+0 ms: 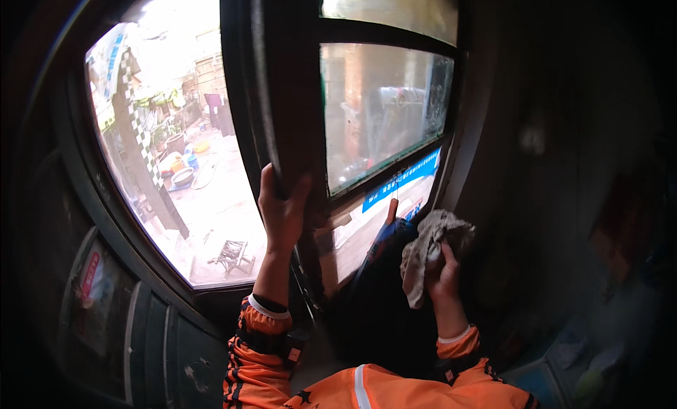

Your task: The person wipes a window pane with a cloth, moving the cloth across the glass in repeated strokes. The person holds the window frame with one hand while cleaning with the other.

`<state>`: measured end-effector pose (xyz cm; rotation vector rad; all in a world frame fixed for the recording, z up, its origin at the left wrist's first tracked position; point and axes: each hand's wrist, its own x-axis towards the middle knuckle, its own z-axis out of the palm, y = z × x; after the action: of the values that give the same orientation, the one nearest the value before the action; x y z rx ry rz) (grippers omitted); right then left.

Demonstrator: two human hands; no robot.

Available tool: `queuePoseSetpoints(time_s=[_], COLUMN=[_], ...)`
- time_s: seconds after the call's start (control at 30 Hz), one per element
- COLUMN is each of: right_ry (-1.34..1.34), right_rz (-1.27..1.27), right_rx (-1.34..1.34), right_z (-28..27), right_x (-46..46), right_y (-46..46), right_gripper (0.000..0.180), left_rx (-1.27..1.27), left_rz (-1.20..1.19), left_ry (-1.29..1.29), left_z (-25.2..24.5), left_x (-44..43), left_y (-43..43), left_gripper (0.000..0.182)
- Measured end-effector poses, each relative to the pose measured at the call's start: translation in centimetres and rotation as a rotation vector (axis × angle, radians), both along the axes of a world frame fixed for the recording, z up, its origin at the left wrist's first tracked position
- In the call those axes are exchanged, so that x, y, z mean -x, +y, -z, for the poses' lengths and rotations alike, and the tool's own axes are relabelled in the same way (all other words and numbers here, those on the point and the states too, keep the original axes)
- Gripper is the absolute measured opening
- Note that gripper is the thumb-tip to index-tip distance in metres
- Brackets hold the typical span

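My left hand grips the dark upright edge of a framed, glazed door or window panel, thumb and fingers on either side. My right hand holds a crumpled grey cloth in front of the panel's lower right part. The panel's middle glass pane shows smudges and reflections. Below it, a lower pane bears a blue strip with writing. A thing with an orange handle hangs by a thin loop in front of that lower pane, to the left of the cloth.
Left of the panel, a bright opening shows a yard with basins, a small folding stool and a leaning post. A dark green panelled door stands at lower left. A dim wall and blurred objects lie at right.
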<state>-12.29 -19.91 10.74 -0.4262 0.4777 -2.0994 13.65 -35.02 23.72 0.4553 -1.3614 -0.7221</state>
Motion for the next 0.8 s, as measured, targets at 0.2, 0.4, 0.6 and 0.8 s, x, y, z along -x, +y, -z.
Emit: queuePoseSetpoints(time_s=[0.2, 0.4, 0.6, 0.8], right_ry=[0.933, 1.525, 1.877, 2.358], right_rz=[0.623, 1.067, 0.964, 1.547], right_rx=[0.230, 0.874, 0.617, 0.701], right_z=[-15.9, -35.7, -45.3, -42.8], right_x=[1.7, -1.1, -4.0, -3.7], right_y=[-5.3, -12.2, -16.4, -14.8], right_gripper=[0.043, 0.034, 0.039, 0.040], left_rx=[0.038, 0.052, 0.063, 0.091], left_rz=[-0.025, -0.100, -0.112, -0.118], left_ry=[0.008, 0.000, 0.001, 0.008], left_z=[-0.3, -0.7, -1.0, -1.2], left_x=[0.3, 0.1, 0.1, 0.0], left_y=[0.1, 0.9, 1.0, 1.3], left_gripper=[0.042, 0.043, 0.040, 0.039])
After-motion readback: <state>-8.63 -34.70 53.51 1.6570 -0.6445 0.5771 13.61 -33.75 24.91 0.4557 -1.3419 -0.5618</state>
